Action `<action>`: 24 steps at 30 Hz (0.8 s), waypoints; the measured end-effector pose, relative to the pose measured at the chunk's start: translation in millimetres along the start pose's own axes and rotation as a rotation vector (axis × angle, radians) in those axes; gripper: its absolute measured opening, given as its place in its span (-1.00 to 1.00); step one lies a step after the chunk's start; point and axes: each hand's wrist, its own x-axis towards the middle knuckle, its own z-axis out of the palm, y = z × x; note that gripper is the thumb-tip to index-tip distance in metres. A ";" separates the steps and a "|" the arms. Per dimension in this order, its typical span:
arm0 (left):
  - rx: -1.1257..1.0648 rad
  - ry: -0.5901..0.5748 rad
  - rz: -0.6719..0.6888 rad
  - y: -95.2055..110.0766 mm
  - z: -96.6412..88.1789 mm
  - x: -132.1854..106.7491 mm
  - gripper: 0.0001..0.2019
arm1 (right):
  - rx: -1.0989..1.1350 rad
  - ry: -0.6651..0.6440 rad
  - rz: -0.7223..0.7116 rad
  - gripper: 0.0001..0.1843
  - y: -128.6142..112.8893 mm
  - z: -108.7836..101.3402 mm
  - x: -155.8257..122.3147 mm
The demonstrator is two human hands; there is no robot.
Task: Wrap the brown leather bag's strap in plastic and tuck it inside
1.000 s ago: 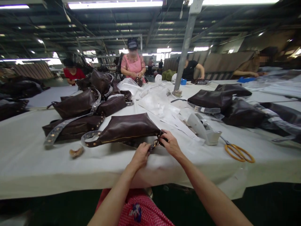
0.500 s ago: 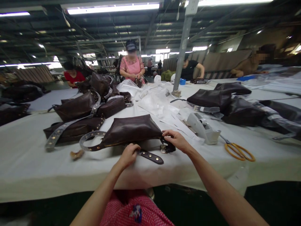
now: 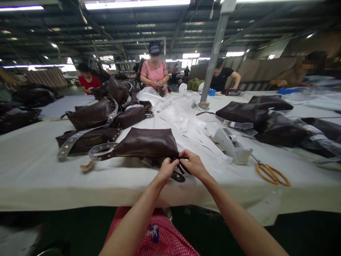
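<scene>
A dark brown leather bag [image 3: 149, 142] lies on the cloth-covered table in front of me. My left hand [image 3: 167, 170] and my right hand [image 3: 192, 163] meet at its right end, thumbs and fingers pinched on the bag's corner. The exact bit between the fingertips is hidden. Thin dark ends stick out below my right fingers. Under my left hand, the tip of a studded strap [image 3: 178, 176] shows on the cloth. From the bag's left end curves a strap partly wrapped in clear plastic [image 3: 102, 151].
Orange-handled scissors [image 3: 273, 174] and a grey tape dispenser [image 3: 233, 147] are to the right. More brown bags lie in piles left [image 3: 90, 115] and right [image 3: 279, 128]. Loose white wrapping [image 3: 178, 112] covers the middle, near a metal post [image 3: 214, 53]. Co-workers stand around the far side.
My left hand has moved right from the strap below the bag to the right corner, beside my right hand. The buckle that showed there is now hidden. The view has shifted slightly.
</scene>
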 end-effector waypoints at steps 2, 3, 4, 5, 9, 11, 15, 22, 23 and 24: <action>-0.023 0.004 -0.050 -3.8 1.5 -0.3 -0.81 | -0.072 -0.011 -0.027 -0.84 -0.3 3.2 -7.5; -0.034 -0.016 -0.080 -4.3 -0.2 -1.2 -0.78 | -0.119 -0.035 -0.034 -0.79 -0.9 3.2 -11.2; -0.045 -0.046 -0.111 -3.8 -3.6 -2.5 -0.74 | -0.166 -0.080 -0.030 -0.74 -2.1 2.2 -14.5; -0.054 -0.080 -0.143 -2.3 -8.4 -3.7 -0.71 | -0.218 -0.136 -0.014 -0.69 -3.8 0.5 -17.2; -0.048 -0.181 -0.240 4.9 -31.5 -2.7 -0.66 | -0.630 -0.281 0.073 -0.69 -11.9 -2.8 -19.4; -0.024 -0.182 -0.250 4.5 -37.0 0.9 -0.66 | -0.821 -0.259 0.093 -0.76 -14.8 2.7 -16.8; 0.057 -0.112 -0.211 -3.3 -34.2 4.9 -0.80 | -0.941 -0.233 0.135 -0.68 -17.7 24.4 -12.0; 0.306 0.153 0.009 -0.6 -98.4 -37.8 -0.86 | -1.059 -0.279 0.140 -0.76 -7.7 36.1 -7.7; 0.366 0.297 0.081 0.5 -120.3 -49.8 -0.83 | -1.067 -0.291 0.129 -0.76 -5.3 35.9 -7.4; 0.432 0.474 0.152 1.5 -144.6 -61.6 -0.81 | -1.070 -0.302 0.123 -0.76 -3.3 36.0 -6.8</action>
